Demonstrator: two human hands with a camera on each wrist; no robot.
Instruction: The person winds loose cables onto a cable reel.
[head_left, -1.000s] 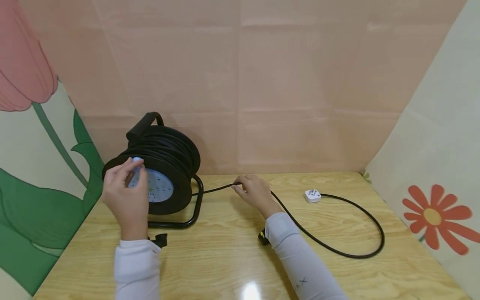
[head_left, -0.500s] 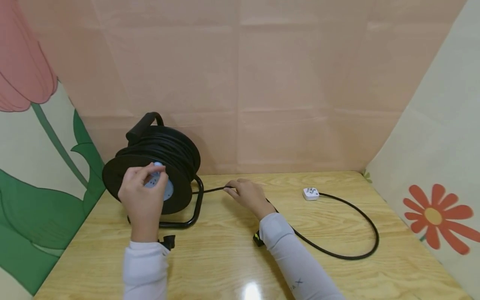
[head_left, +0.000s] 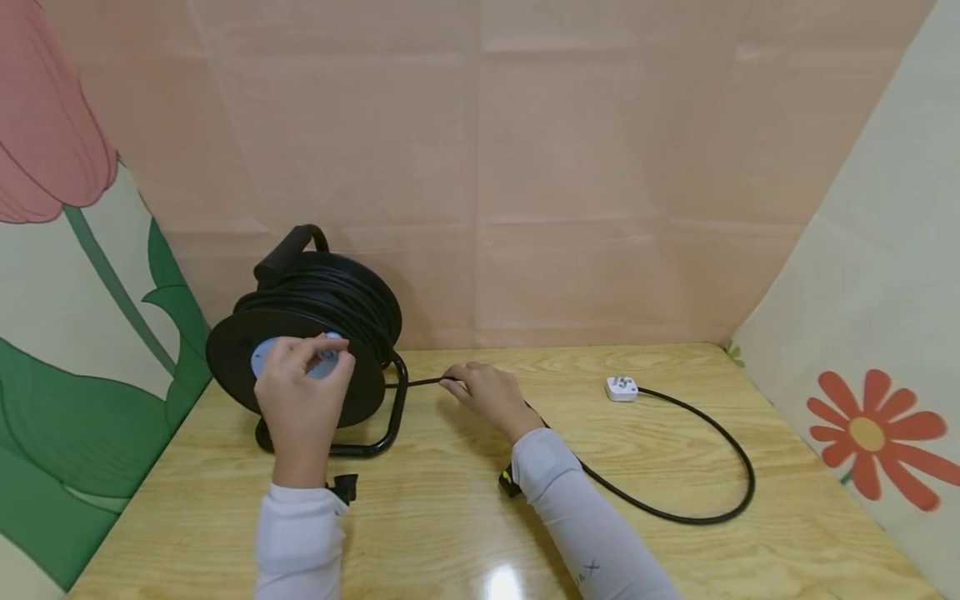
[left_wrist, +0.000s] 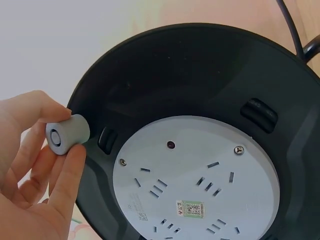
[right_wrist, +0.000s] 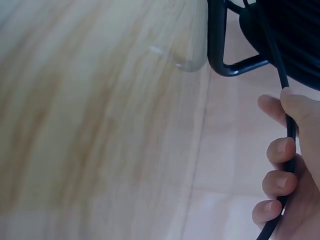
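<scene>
A black cable reel (head_left: 232, 350) stands on the left of the table, with black cable (head_left: 322, 292) wound round its drum. On its front disc is a pale socket panel (left_wrist: 195, 165). My left hand (head_left: 303, 400) pinches a light grey-blue crank knob (left_wrist: 70, 134) on the disc's rim between thumb and fingers. Right of the reel, my right hand (head_left: 487, 396) holds the loose cable (right_wrist: 274, 50), its fingers curled round it in the right wrist view. That cable runs on in a loop to a white plug (head_left: 621, 388), prongs facing up.
The reel's black tubular stand (head_left: 393, 417) rests on the wooden table (head_left: 427, 533). A peach sheet (head_left: 600, 167) hangs behind. Flower-printed panels rise at both sides, one with a red flower (head_left: 866, 433). Black wrist straps show at both cuffs.
My left hand has carried the knob round to the right, turning the reel's disc. My right hand has moved slightly left towards the reel, and the cable loop has shifted a little left.
</scene>
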